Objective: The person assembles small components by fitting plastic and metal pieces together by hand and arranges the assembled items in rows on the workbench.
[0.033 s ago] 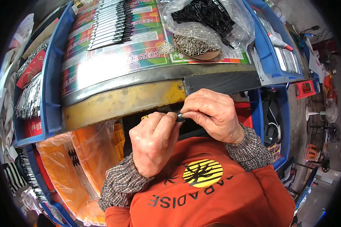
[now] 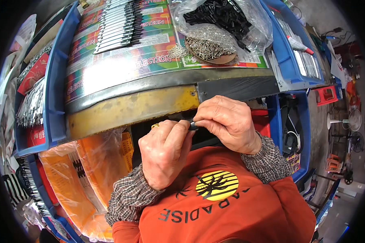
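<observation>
Just in front of the table edge, my two hands meet on one small dark piece with a grey metallic sheen (image 2: pixel 193 126). My left hand (image 2: pixel 163 150) has its fingers curled around the near end, hiding most of it. With thumb and forefinger, my right hand (image 2: pixel 227 121) pinches the other end. On the tabletop beyond lies a row of slim silver strips with dark ends (image 2: pixel 115 28). To its right are small metal pins (image 2: pixel 209 47) heaped on a brown round tray, and a clear plastic bag (image 2: pixel 257 30) of black plastic parts (image 2: pixel 219 18).
The yellow and black table edge (image 2: pixel 134 108) runs just beyond my hands. Blue bins (image 2: pixel 56 87) with silver parts flank the table on the left, and another blue bin (image 2: pixel 290 56) stands at right. An orange plastic-wrapped crate (image 2: pixel 97 162) sits below left.
</observation>
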A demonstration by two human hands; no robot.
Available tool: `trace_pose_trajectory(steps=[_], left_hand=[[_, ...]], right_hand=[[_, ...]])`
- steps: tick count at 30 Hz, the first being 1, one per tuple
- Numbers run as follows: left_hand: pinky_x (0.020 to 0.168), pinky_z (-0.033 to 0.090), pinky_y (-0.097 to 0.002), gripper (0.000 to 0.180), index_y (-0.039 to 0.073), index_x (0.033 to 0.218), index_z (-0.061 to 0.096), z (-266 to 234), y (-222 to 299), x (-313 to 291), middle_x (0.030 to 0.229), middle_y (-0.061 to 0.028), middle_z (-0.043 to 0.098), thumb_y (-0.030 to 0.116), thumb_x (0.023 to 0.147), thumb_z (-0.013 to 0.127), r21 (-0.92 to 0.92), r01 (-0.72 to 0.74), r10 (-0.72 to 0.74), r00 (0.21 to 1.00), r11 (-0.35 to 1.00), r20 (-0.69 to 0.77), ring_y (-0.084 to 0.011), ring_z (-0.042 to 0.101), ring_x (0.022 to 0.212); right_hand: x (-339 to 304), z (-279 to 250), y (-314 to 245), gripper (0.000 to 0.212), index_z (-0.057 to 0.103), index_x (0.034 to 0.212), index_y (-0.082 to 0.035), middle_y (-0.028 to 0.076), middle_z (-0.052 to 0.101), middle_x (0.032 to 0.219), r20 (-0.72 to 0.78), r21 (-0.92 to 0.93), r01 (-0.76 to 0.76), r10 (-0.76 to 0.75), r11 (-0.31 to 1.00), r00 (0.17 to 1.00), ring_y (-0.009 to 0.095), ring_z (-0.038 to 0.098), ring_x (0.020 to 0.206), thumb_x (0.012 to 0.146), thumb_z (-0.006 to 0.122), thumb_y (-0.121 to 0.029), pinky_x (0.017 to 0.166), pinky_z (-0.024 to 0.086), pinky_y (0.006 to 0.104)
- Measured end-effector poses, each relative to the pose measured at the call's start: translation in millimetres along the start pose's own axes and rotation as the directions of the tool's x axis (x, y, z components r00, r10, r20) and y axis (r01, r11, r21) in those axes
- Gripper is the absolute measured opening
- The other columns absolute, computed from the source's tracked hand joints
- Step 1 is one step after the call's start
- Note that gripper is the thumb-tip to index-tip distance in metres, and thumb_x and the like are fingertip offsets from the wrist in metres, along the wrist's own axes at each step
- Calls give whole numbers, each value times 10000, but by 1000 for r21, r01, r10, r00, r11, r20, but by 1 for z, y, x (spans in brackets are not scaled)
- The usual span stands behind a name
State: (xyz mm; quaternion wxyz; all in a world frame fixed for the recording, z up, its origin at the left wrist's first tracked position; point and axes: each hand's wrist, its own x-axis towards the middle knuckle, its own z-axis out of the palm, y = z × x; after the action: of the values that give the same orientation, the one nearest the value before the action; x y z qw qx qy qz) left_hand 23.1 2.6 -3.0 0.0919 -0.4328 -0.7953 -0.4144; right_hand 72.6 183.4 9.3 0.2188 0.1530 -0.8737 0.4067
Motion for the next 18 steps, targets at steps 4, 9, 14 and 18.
trace_pose_trajectory(steps=[4, 9, 14, 18], left_hand=[[514, 472, -346, 262, 20, 907, 617, 2, -1, 0, 728, -86, 571, 3, 674, 735, 21, -28, 28, 1000, 999, -11, -248, 588, 606], [522, 477, -344, 276, 16, 920, 617, 3, -3, -3, 748, -88, 576, 2, 670, 733, 17, -34, 34, 999, 999, -7, -248, 589, 619], [532, 479, -342, 275, 15, 925, 618, 5, -5, -4, 750, -86, 577, 7, 674, 731, 12, -39, 39, 999, 999, -14, -246, 589, 622], [536, 478, -338, 272, 13, 924, 619, 5, -5, -4, 753, -85, 579, 13, 676, 731, 26, -34, 34, 999, 999, -4, -243, 588, 622]], right_hand=[[-3, 4, -4, 190, 626, 842, -15, 104, 619, 838, -30, -226, 131, -141, 965, 990, 276, 627, 722, 674, 714, -8, 628, 525, 360], [-9, 9, -1, 232, 644, 896, -2, 108, 624, 882, 6, -332, 218, -229, 918, 973, 263, 643, 779, 678, 678, -78, 646, 536, 345], [-12, 12, 2, 238, 643, 897, -1, 114, 622, 900, -17, -325, 198, -215, 925, 976, 267, 645, 794, 674, 672, -81, 663, 539, 347], [-12, 12, 2, 244, 643, 901, 1, 115, 622, 906, -7, -325, 195, -208, 925, 978, 269, 647, 805, 674, 670, -83, 664, 540, 354]])
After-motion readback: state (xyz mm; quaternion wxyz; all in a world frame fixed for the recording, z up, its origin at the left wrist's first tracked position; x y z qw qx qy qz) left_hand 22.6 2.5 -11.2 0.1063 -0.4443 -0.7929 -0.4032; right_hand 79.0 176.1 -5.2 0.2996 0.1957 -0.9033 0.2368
